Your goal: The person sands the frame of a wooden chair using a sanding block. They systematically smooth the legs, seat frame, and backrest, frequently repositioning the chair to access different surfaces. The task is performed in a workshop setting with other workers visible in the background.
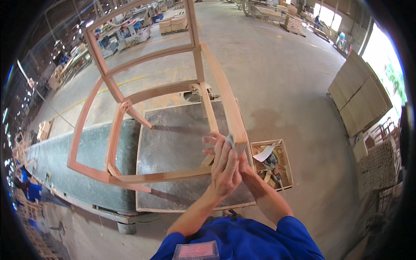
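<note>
A bare wooden armchair frame [151, 55] stands tilted on a dark-topped work table [169, 149], its seat open. Both my hands are at the near end of its right armrest [229, 115]. My left hand [226, 173] is closed at the armrest's front corner, pressing a small grey pad [231, 140], perhaps abrasive, against the wood. Largely hidden behind it, my right hand [244, 165] wraps the front post below the armrest. Some fingertips show on the post's left side; which hand they belong to is hard to see.
An open wooden box [284, 167] with tools, offcuts and a white sheet sits right of the table. A green-topped bench [86, 160] adjoins on the left, a person in blue [32, 190] beyond it. Tall stacked boards [359, 95] stand at the right.
</note>
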The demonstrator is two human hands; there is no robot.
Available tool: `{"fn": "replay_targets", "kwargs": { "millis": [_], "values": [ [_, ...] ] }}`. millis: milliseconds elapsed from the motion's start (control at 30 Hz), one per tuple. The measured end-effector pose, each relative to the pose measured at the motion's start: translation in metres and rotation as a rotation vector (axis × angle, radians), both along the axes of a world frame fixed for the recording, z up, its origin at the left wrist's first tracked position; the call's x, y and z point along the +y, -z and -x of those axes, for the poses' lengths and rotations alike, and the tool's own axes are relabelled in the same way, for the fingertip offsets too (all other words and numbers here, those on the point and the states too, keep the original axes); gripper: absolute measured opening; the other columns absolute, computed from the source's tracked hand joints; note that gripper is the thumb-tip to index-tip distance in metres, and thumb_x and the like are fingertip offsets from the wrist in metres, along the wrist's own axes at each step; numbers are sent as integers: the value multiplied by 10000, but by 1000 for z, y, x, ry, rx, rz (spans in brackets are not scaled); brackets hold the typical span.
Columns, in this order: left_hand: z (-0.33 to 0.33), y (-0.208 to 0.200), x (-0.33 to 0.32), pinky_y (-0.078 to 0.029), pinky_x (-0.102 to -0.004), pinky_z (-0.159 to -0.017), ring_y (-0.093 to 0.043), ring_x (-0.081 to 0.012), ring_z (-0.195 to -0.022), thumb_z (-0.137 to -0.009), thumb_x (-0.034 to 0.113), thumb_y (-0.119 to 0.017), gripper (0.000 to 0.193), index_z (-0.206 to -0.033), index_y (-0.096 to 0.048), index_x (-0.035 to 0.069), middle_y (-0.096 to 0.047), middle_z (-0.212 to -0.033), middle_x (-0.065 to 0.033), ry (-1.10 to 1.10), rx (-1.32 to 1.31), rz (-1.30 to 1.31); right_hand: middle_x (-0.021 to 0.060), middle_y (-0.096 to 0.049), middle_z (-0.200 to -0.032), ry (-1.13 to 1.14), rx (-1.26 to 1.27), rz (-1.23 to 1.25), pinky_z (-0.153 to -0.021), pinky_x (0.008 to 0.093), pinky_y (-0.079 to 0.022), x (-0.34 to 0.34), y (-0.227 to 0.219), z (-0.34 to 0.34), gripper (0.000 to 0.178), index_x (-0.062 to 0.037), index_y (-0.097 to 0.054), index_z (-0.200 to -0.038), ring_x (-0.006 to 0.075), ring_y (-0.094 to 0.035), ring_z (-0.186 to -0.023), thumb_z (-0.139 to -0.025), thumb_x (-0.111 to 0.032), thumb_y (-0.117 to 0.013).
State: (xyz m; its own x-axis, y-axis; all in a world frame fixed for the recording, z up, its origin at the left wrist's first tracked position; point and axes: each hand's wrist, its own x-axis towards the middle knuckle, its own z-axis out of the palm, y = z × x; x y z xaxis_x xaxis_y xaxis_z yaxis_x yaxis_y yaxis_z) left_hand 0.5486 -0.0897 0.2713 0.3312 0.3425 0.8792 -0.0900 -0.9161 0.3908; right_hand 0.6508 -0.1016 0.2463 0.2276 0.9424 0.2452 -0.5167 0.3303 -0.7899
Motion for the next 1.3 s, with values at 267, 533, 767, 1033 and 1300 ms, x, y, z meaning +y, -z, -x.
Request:
{"fn": "replay_targets", "kwargs": {
  "millis": [267, 533, 767, 1033, 1300],
  "values": [
    [6, -3, 3, -457, -567, -963, -522, -589, -1183, -944, -9, -532, 186, -1096, -537, -117, -533, -1265, -351, -61, 47, -50, 183, -422, -1495, -98, -83, -196, -1095, 521, -412, 4, -3, -5, 743, -14, -291, -1539, 362, -414, -1400, -1036, -561, -302],
    [9, -9, 8, -457, -570, -988, -532, -571, -1192, -868, -11, -580, 273, -1128, -574, -93, -561, -1225, -309, -2, 87, -37, 237, -446, -1451, -19, -70, -53, -1112, 499, -398, 8, 3, -2, 849, -22, -265, -1548, 345, -474, -1332, -975, -635, -391],
    [-5, -54, 18, -464, -486, -1035, -555, -495, -1237, -895, -35, -556, 365, -1257, -558, -87, -545, -1338, -318, 126, -103, 49, 204, -367, -1535, 175, 42, 69, -1097, 448, -399, -5, -27, 26, 844, -97, -196, -1582, 366, -534, -1257, -981, -641, -430],
    [26, -29, 21, -525, -424, -916, -658, -396, -1071, -965, 31, -548, 327, -1286, -600, -7, -656, -1233, -207, 198, -33, 462, 189, -364, -1542, 421, -41, -52, -1033, 508, -472, 0, 15, 23, 703, -105, -234, -1539, 400, -562, -1235, -1000, -508, -434],
    [27, -21, 43, -508, -401, -744, -646, -345, -861, -888, 17, -652, 306, -1193, -645, 45, -687, -986, -135, 217, -39, 479, 166, -444, -1448, 501, -300, 2, -985, 482, -491, 3, 8, 30, 671, -61, -265, -1530, 339, -593, -1160, -1023, -452, -468]
  ]
}}
